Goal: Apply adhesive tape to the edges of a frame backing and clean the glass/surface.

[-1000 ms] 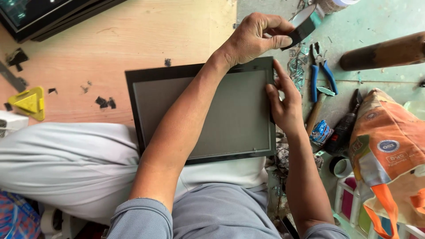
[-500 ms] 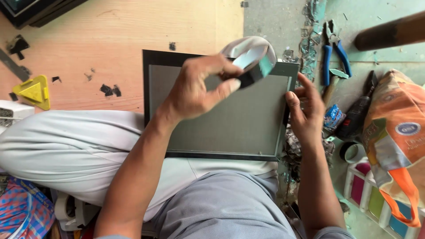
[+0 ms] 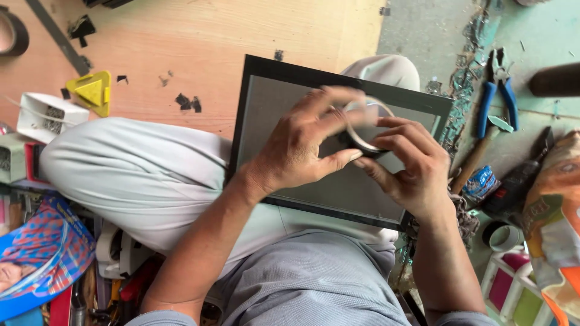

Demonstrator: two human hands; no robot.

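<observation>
A flat screen panel (image 3: 272, 96) with a black frame and grey face lies across my lap. Above its middle, both hands meet on a roll of tape (image 3: 367, 124), a thin ring with a pale rim. My left hand (image 3: 302, 145) grips the roll from the left, fingers spread over its top. My right hand (image 3: 408, 163) pinches it from the right and below. The roll is blurred, and my fingers hide part of it.
Blue-handled pliers (image 3: 498, 96) lie on the green floor at the right, near a wooden handle (image 3: 471, 163) and an orange bag (image 3: 556, 217). A yellow triangular tool (image 3: 93, 92) and a white box (image 3: 48, 116) sit on the wooden board at the left.
My left hand brought the tape roll from the far right edge of the panel back over its middle. My right hand left the panel's edge and took hold of the roll too.
</observation>
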